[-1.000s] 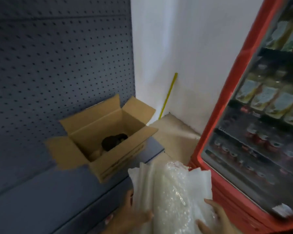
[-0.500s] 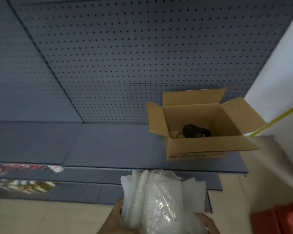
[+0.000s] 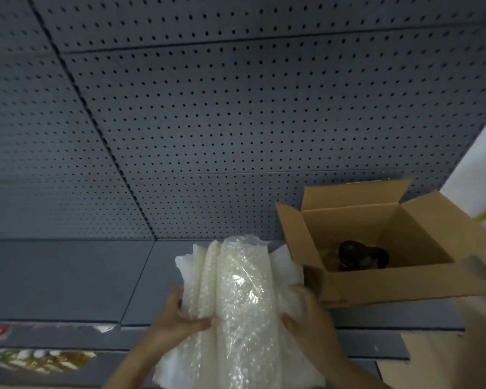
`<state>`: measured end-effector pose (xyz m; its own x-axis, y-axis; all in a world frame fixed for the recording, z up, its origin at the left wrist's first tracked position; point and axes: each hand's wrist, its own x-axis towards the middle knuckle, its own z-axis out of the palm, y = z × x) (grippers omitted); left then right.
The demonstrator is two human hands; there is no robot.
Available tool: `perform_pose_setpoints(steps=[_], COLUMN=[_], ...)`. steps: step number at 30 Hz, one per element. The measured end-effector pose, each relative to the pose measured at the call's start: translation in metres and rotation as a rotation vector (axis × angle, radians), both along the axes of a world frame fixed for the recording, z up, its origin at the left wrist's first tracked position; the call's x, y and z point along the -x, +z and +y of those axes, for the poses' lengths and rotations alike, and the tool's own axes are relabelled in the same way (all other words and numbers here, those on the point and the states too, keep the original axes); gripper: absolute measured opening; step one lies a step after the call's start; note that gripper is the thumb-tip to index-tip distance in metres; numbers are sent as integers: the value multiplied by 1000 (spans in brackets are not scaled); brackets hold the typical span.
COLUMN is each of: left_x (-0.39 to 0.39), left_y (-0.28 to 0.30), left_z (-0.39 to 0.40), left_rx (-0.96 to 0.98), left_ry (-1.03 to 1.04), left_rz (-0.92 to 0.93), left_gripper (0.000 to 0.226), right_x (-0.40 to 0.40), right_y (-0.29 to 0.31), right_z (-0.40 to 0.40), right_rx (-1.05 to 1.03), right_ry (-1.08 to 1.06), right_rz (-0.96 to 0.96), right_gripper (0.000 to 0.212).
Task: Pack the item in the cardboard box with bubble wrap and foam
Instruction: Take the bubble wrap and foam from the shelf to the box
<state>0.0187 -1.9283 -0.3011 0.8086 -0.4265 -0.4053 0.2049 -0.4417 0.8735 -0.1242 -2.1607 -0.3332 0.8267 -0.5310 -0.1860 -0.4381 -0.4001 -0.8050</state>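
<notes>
Two hands (image 3: 180,318) (image 3: 306,324), bubble wrap (image 3: 242,304), cardboard box (image 3: 376,287)

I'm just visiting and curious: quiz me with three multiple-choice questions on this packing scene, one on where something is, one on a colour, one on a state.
1. Where is the dark item?
A. inside the cardboard box
B. on the floor
C. in a hand

2. What colour is the pegboard wall?
A. red
B. grey-blue
C. yellow

3. How are the box flaps?
A. taped shut
C. torn off
B. open

Key: 1 A, it lies at the box's bottom. 2 B, grey-blue throughout. 3 B, all flaps spread outward, while left hand and right hand hold the bubble wrap.
</notes>
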Motion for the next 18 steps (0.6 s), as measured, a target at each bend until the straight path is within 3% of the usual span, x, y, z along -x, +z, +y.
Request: perform_pose_setpoints(steps=[4, 9, 13, 18], left_x=[-56, -96, -123, -143], left_y=[-3, -25, -46, -80], left_z=[-26, -43, -55, -58], left_rx=[37, 70, 79, 100], left_ry=[-65, -27, 26, 84], left_rz=[-17, 23, 73, 103], left_gripper=[127, 85, 107, 97], right_x=[-47, -91, -119, -134], right_y=[-8, -34, -60, -92], right_z=[-9, -19, -36, -53], right_rx=[39, 63, 75, 0], right_ry=[-112, -102, -142, -294], right_rz=[-1, 52, 12, 113], right_gripper=[56, 56, 56, 62])
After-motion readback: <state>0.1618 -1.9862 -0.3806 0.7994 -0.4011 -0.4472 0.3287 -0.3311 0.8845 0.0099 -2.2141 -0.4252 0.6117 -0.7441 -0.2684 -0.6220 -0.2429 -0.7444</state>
